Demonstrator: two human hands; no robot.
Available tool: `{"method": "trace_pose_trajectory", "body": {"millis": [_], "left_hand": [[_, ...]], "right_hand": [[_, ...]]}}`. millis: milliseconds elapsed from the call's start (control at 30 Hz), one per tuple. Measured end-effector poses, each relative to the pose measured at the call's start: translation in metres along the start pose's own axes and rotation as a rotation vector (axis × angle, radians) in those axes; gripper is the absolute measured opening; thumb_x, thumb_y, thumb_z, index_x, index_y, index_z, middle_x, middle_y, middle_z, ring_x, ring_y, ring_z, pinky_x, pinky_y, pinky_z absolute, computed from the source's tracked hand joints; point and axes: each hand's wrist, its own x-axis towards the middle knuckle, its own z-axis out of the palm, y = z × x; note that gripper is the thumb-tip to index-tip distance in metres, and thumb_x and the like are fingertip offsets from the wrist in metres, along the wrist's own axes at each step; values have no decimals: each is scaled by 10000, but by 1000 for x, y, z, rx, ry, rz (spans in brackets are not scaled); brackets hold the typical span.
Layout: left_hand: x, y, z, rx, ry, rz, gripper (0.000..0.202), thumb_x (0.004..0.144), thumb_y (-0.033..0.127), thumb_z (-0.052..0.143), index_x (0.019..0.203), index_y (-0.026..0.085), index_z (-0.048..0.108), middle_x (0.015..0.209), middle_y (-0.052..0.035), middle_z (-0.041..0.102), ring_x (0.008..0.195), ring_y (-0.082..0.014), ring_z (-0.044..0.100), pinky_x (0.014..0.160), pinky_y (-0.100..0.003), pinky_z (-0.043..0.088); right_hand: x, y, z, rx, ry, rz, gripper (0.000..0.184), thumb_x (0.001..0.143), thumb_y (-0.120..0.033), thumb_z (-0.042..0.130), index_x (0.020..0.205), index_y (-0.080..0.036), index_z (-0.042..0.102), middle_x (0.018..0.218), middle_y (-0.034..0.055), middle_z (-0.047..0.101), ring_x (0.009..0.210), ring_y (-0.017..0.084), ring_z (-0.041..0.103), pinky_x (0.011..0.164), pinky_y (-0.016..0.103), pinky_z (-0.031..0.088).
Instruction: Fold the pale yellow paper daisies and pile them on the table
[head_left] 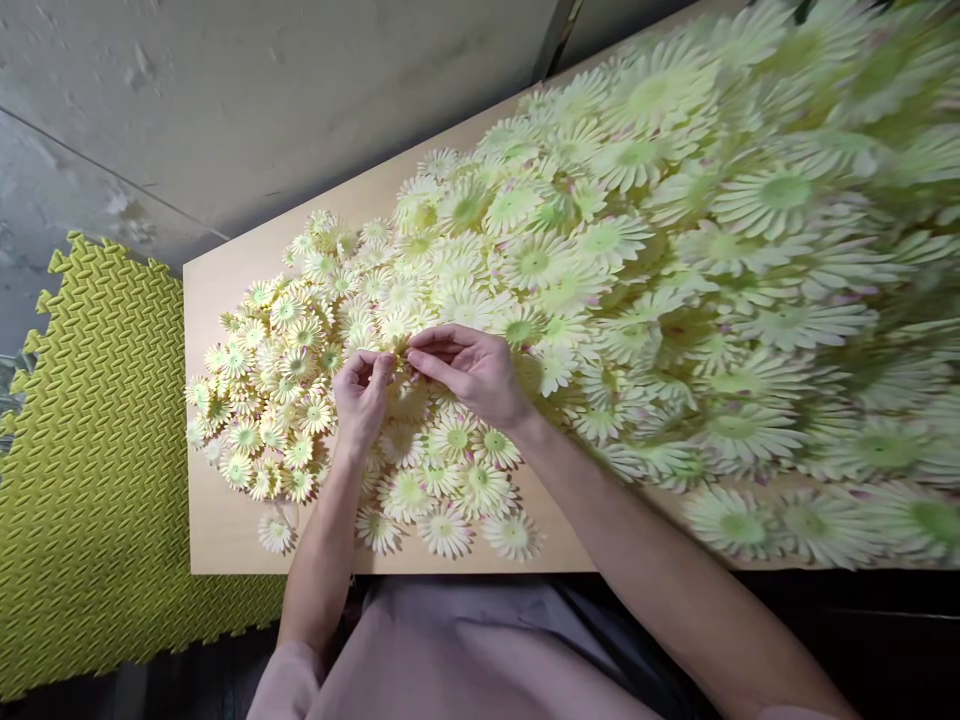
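Both my hands meet over a board covered with pale yellow-green artificial daisy heads. My left hand (364, 390) is closed in a pinch, thumb against the fingers. Close beside it, my right hand (472, 375) pinches with its thumb and fingertips stretched toward the left. Between the two sets of fingertips is a small yellowish artificial flower (400, 352), partly hidden by the fingers. Smaller flower heads (285, 370) are heaped left of my left hand. Larger, flatter flower heads (600, 240) spread out to the right of my right hand.
The light wooden board (240, 545) ends at the left and along the front near my body. A yellow-green foam mat (97, 450) lies beyond its left edge. A grey, worn wall (300, 100) runs along the back.
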Motion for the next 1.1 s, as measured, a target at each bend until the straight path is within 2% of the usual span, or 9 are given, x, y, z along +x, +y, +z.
{"method": "trace_pose_trajectory", "body": {"millis": [167,333,500,600,733,900,1100], "left_hand": [[0,0,0,-11,-15,14,368,804,520,691,718,166,644,641,17,557,565,-64,464,528,-189,385],[-2,0,1,-77,-12,-26,330,822,507,677,767,181,676,703,1,602,634,-77,552,599,-198,489],[-2,-1,2,-230,-99,-72,263,796,456,729,906,217,730,847,-31,689,780,-113,671,766,-290,587],[-2,0,2,-222,-96,-43,232,778,399,763,926,222,742,904,-43,723,831,-124,697,796,-290,584],[-3,3,2,-115,-31,8,209,786,374,759,905,204,743,878,-48,738,793,-113,693,727,-240,566],[-5,8,4,9,44,74,213,794,388,745,858,184,742,836,-47,737,748,-112,676,647,-218,529],[-3,8,3,23,120,63,253,799,427,728,788,176,754,734,-34,718,631,-89,610,548,-203,456]], "right_hand": [[1,-4,1,-5,5,12,223,737,-313,816,903,-191,732,840,30,757,698,140,704,633,283,640],[2,-1,1,-1,54,13,208,742,-298,808,888,-179,720,783,24,742,567,102,649,544,246,596],[3,3,0,9,105,41,224,753,-325,790,910,-187,709,824,40,760,658,138,703,568,259,613],[2,0,0,40,71,47,235,745,-338,796,908,-191,713,834,43,763,706,161,724,591,278,634],[0,-6,2,61,-12,47,249,725,-328,819,910,-191,726,833,40,764,631,145,709,626,303,651],[-1,-4,4,56,2,35,316,637,-259,881,903,-187,726,848,31,772,676,147,729,675,299,664],[0,-3,1,25,-26,8,244,704,-244,841,918,-188,737,825,29,771,607,135,722,624,277,652]]}}
